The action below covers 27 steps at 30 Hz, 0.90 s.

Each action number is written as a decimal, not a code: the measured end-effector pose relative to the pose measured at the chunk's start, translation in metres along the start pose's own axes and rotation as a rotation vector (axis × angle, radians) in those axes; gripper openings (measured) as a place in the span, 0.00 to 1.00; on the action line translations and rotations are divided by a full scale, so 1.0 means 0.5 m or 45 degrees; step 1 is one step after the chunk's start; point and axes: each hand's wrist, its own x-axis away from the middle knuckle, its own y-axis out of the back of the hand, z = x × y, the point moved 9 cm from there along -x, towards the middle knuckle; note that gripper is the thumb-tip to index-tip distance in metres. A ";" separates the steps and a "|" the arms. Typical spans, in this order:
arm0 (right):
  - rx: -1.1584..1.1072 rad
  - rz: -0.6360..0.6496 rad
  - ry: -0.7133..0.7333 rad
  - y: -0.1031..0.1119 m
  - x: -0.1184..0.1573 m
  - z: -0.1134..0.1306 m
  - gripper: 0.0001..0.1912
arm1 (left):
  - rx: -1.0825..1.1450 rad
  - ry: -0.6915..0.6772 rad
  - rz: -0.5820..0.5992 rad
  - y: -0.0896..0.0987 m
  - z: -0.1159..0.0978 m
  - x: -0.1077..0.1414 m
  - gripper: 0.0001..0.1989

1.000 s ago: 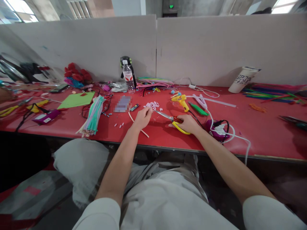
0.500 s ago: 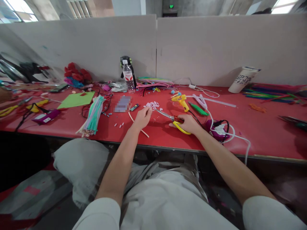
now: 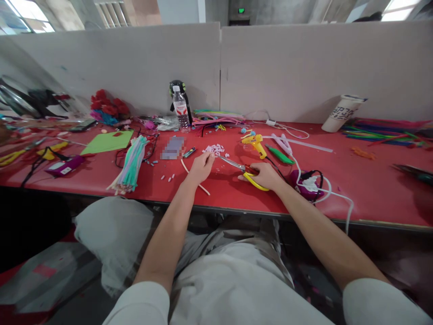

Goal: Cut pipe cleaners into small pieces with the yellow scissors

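A: What was held in the right hand [image 3: 265, 175]?

B: The scissors [image 3: 233, 163] were gripped there by the yellow handle, on the near side of the yellow glue gun [image 3: 256, 145]. The blades were pointed leftward, at the fingertips of the left hand [image 3: 202, 167].

A: And how was the left hand posed?

B: Its fingers were set narrowly together, to the left of the glue gun and slightly nearer; whether anything was pinched between them could not be told.

A: Where were the pink pieces [image 3: 218, 148] seen?

B: They were heaped left of the glue gun, just beyond the left fingertips. A pale stem [image 3: 184, 167] was laid farther left, partly covered by the left forearm [image 3: 172, 225].

A: Was anything else noted?

B: A bundle of pastel stems [image 3: 130, 164] was placed well left of the glue gun, and a white cup [image 3: 341, 115] well to its right, farther back.
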 end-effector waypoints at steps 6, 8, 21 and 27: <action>0.008 0.019 0.001 -0.001 -0.001 0.001 0.31 | 0.003 -0.005 0.012 -0.002 0.001 0.001 0.18; 0.013 0.023 0.004 -0.002 -0.002 0.002 0.31 | 0.010 -0.006 0.018 -0.003 0.000 0.001 0.18; 0.044 0.017 0.005 -0.005 -0.005 -0.004 0.30 | 0.028 0.006 0.020 -0.004 0.001 0.001 0.18; 0.052 0.024 -0.021 -0.007 -0.008 -0.006 0.30 | 0.028 -0.002 0.019 -0.003 -0.001 0.002 0.17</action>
